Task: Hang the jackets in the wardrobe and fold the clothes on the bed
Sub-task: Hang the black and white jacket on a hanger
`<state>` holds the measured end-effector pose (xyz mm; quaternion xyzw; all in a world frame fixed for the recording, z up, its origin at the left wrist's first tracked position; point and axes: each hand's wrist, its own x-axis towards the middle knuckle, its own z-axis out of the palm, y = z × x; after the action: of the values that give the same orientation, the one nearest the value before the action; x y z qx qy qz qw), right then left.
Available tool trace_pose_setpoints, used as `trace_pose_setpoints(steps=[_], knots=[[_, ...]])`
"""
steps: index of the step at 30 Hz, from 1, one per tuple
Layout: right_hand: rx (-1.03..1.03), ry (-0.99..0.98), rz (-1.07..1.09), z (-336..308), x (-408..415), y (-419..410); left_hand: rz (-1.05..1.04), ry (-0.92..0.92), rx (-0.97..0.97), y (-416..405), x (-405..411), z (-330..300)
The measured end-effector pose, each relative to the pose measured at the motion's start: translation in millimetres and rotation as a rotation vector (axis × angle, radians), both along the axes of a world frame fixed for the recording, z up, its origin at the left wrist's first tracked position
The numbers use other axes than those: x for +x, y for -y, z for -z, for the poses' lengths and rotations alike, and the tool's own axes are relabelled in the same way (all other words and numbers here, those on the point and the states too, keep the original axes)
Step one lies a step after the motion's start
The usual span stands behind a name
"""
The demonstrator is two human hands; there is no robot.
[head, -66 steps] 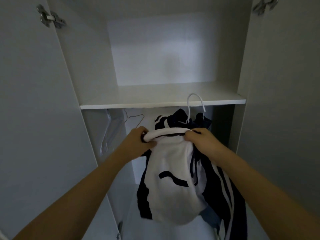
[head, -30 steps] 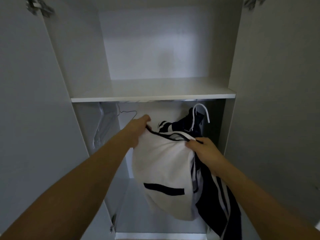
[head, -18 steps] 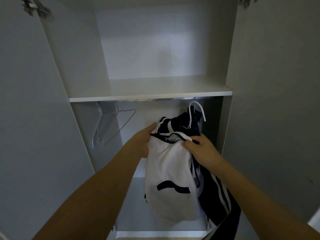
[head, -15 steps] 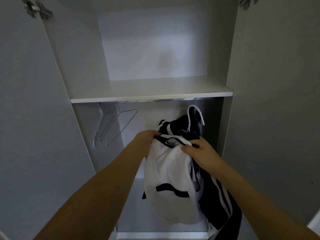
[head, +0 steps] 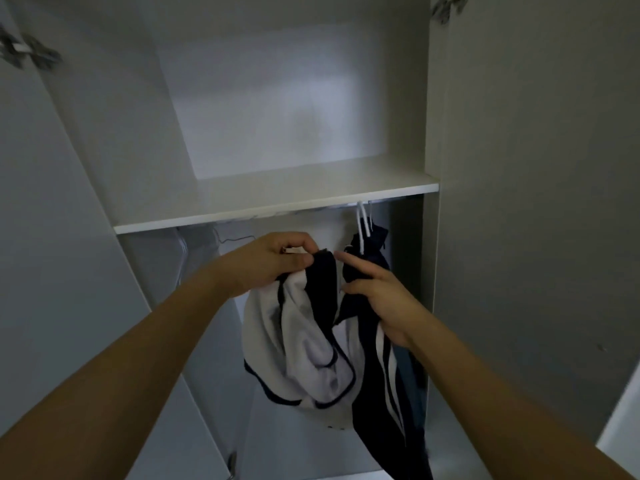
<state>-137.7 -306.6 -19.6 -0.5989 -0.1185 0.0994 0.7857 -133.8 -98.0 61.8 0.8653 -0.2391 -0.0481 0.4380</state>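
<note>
The navy and white jacket hangs bunched in the wardrobe's lower compartment, below the shelf, its white hanger hooked up under the shelf edge on the right. The left hand pinches the jacket's dark upper edge between thumb and curled fingers. The right hand grasps the navy fabric beside it, index finger extended toward the left hand. Empty wire hangers hang to the left, partly hidden. The wardrobe stands open, a door hinge at the upper left.
</note>
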Motion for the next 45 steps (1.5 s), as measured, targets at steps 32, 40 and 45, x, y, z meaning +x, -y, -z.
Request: trace_pose_setpoints(steps=[32, 40, 45], knots=[[-0.253, 0.096, -0.027, -8.1, -7.8, 14.9, -0.191, 0.017, -0.022, 31.9, -25.6, 49.9], [-0.220, 0.054, 0.006, -9.8, -13.9, 16.0, -0.516, -0.260, -0.224, 32.9, -31.3, 47.2], [-0.259, 0.083, -0.038, -17.7, -16.3, 21.9, -0.409, -0.367, -0.659, 17.1, -46.4, 40.5]])
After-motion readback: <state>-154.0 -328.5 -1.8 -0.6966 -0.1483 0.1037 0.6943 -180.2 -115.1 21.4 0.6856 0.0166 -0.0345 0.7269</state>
